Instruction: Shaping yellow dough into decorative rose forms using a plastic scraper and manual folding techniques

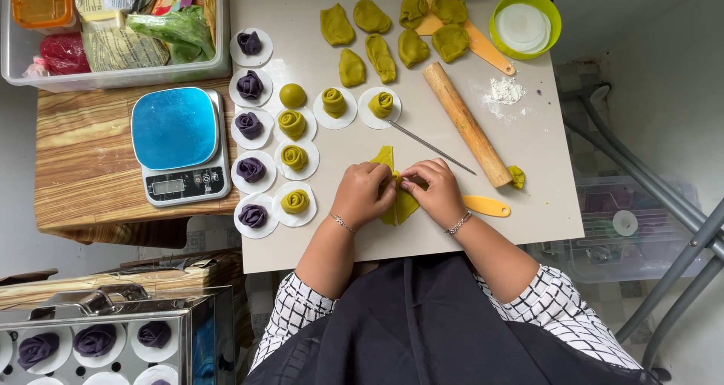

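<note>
Hands at centre frame, close together: left hand (pixel 364 193) and right hand (pixel 434 191) both pinch one strip of overlapped green dough petals (pixel 397 196), which lies flat on the bench (pixel 528 204) between and under the fingers. It looks like rolling has just begun; the strip is not yet a rose.

Just beside the right hand: a yellow scraper handle (pixel 487 205), a thin metal skewer (pixel 430 146), a wooden rolling pin (pixel 467 124) with a green scrap (pixel 516 177) at its lower end.

Count, done:
- green roses (pixel 294 157) on white paper rounds: five, three in a column left of the hands, two in a row above.
- purple roses (pixel 251 169) on rounds: five, in a column further left.
- more purple roses in the metal steamer tray (pixel 90 340), lower left: three clear, others cut off by the frame edge.

Count, left:
- flat green dough discs (pixel 381 57), top centre: eight, as far as I can tell.
- one green dough ball (pixel 292 95).

Outward: a flour dusting (pixel 504 91) and a green bowl (pixel 525 24) of paper rounds, upper right; a blue-topped scale (pixel 179 145) on a wooden table, left; a clear bin (pixel 113 30) of packets, upper left.

Judgement: purple batch shaped, green batch roughly half through.
</note>
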